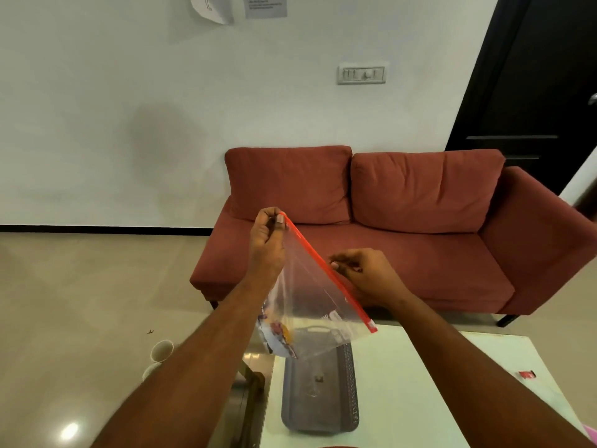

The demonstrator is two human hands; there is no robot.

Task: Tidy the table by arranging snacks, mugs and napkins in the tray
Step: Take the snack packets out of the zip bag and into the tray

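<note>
I hold a clear zip bag (307, 302) with a red seal strip up in the air over the table. My left hand (266, 240) pinches the upper end of the red strip. My right hand (365, 273) pinches the strip about midway along. Colourful snack packets (277, 334) lie in the bag's lower left corner. Below the bag a dark grey plastic tray (319, 402) sits on the white table (420, 383); it looks nearly bare. Two white mugs (160, 354) show to the left, partly hidden by my left forearm.
A small red packet (527, 374) lies on the table at the right. A red sofa (371, 234) stands just beyond the table. A dark door (533, 92) is at the far right. Beige floor spreads to the left.
</note>
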